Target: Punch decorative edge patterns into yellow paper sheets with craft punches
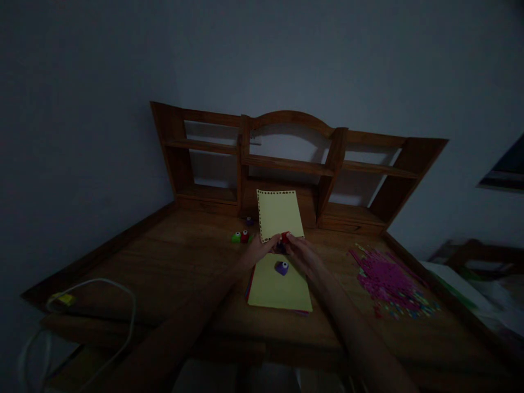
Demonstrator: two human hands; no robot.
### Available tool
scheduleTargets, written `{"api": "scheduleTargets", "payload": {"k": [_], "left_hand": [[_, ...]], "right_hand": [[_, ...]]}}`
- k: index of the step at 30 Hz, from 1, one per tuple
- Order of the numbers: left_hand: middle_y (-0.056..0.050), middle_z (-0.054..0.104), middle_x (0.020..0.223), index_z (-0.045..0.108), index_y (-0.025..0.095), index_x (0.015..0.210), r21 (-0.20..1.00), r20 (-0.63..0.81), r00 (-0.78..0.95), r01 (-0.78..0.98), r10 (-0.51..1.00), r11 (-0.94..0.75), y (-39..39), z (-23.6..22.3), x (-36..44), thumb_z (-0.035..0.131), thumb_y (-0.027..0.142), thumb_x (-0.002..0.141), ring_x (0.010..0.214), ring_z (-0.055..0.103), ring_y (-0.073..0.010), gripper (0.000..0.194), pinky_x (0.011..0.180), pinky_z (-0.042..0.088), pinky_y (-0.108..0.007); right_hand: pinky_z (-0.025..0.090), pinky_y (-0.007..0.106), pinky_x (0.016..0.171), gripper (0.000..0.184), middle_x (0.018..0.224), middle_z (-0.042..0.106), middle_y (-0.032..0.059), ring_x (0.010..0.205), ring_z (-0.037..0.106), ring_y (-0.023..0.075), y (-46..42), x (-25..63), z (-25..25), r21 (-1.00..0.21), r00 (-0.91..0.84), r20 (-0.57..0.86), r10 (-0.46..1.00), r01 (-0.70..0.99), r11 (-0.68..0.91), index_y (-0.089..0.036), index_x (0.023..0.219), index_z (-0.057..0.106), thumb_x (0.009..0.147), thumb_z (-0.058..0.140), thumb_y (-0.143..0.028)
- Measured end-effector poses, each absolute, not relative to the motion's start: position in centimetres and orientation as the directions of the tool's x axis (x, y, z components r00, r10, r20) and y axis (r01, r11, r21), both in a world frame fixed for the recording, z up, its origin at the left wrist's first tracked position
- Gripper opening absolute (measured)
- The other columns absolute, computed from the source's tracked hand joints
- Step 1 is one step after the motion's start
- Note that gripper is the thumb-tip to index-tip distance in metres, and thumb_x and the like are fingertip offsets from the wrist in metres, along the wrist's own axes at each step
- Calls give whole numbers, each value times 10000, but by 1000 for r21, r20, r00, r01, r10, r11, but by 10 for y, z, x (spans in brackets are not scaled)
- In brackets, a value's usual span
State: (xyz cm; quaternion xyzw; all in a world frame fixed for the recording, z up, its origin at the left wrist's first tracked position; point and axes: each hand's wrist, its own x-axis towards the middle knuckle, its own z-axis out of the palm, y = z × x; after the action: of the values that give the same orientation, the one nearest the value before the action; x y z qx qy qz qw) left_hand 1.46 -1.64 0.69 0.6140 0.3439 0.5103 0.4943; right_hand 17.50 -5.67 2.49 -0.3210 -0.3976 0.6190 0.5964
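A yellow sheet of paper (280, 214) with small punched holes along its left, top and lower edges is tilted up in front of me. My left hand (261, 250) is closed at its lower edge, thumb and fingers pinching the paper. My right hand (302, 252) is closed around a small red paper punch (285, 237) at that same edge, its thumb on top. Just below the hands, a purple paper punch (282, 267) with a white button lies on a stack of coloured paper (280, 295), yellow uppermost. The fingers' undersides are hidden.
Left of the sheet stand a green punch (236, 237), a red punch (244, 236) and a purple punch (249, 220). A pile of pink paper bits (387, 275) spreads on the right of the wooden desk (184, 273). Shelves (286, 161) rise behind; a white cable (133, 305) hangs at left.
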Motion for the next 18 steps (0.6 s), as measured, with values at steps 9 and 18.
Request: {"api": "scheduleTargets", "payload": {"k": [9,18], "left_hand": [[-38,607,653,585,162,686,969,234,354,-8,905,-248,-18,6,14,605,544,793,574,566,-147,397,563,472,-266],[-44,638,695,613,152,733,963,264,361,-44,895,-267,-16,1,15,632,523,805,589,576,-142,379,561,478,-259]], "right_hand": [[543,257,644,205,793,733,23,806,676,183,-58,176,26,-859,-147,65,987,-511,-19,-220,789,740,669,865,-331],[487,235,579,162,868,741,43,714,643,139,-43,184,8,-889,-164,9,986,-454,-67,-196,798,757,722,831,-320]]}}
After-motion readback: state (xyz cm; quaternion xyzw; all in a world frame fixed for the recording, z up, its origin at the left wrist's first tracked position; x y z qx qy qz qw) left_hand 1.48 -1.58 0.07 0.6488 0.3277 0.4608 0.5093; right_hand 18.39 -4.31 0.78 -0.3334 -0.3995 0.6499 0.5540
